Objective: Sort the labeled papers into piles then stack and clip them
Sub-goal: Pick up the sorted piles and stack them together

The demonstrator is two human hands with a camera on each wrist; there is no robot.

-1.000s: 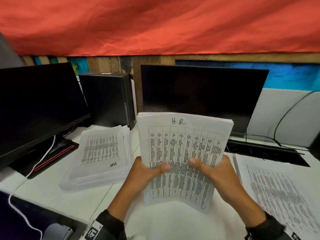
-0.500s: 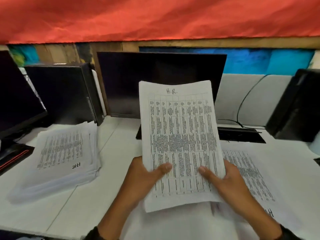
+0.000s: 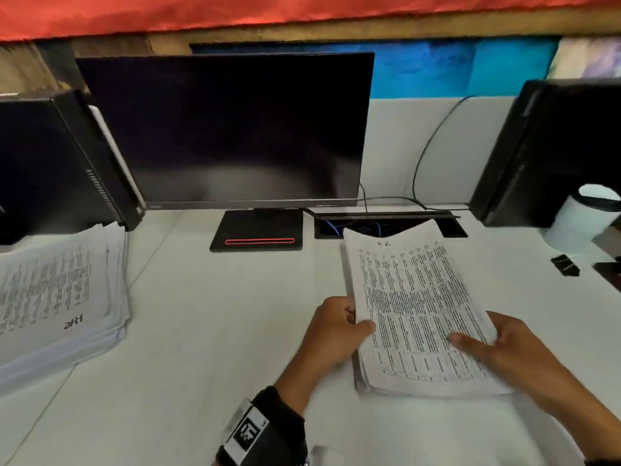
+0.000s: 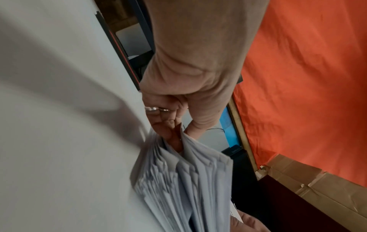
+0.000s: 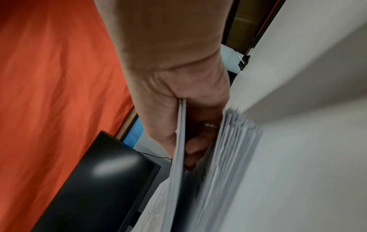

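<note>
A sheaf of printed papers (image 3: 413, 311) with "H.R." handwritten at its top lies low over the white desk (image 3: 218, 331), right of centre, on top of more sheets. My left hand (image 3: 336, 331) grips its left edge, thumb on top and fingers underneath. My right hand (image 3: 497, 348) pinches its right edge, thumb flat on the top sheet. In the right wrist view the fingers (image 5: 194, 150) sit between the top sheets (image 5: 179, 141) and the fanned pile (image 5: 228, 157) below. A second pile marked "HR" (image 3: 57, 297) lies at the far left. A black binder clip (image 3: 566, 265) sits at the right.
A dark monitor (image 3: 228, 129) on its stand (image 3: 257, 230) faces me at the back. Black computer towers stand at the left (image 3: 57, 163) and right (image 3: 551, 149). A white cup (image 3: 584, 220) and a cable slot (image 3: 386, 225) are at the back right.
Both hands have brought the sheaf down from upright in front of the monitor to nearly flat on the right-hand papers. The head view has swung right.
</note>
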